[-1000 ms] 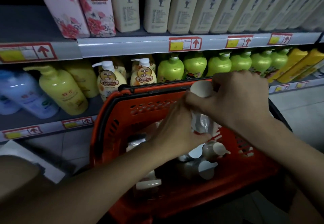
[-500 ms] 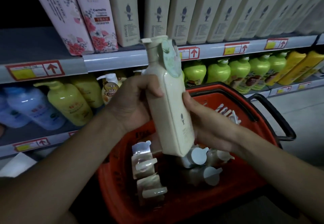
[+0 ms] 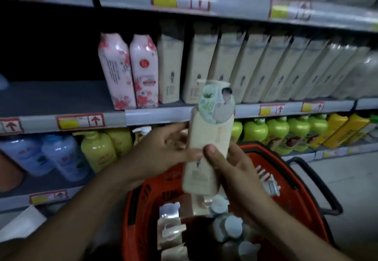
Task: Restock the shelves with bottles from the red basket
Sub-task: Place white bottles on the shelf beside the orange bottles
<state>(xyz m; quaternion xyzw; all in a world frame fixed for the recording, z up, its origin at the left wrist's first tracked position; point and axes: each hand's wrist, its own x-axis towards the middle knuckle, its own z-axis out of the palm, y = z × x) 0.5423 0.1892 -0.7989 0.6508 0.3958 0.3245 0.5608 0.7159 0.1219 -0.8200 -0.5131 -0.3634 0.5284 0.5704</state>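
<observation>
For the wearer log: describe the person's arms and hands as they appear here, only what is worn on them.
Both forearms are bare from the bottom edge of the picture to the wrists: no sleeves show. The left hand and the right hand wear no gloves, and no watch, bracelet or ring can be seen, though the frame is dim and somewhat blurred.

cream bottle [image 3: 206, 154] (green tag), red basket [image 3: 141, 209]

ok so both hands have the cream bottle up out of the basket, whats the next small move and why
Probably lift the cream bottle toward the matching cream row on the middle shelf. Left hand and right hand hold it upright above the red basket.
</observation>
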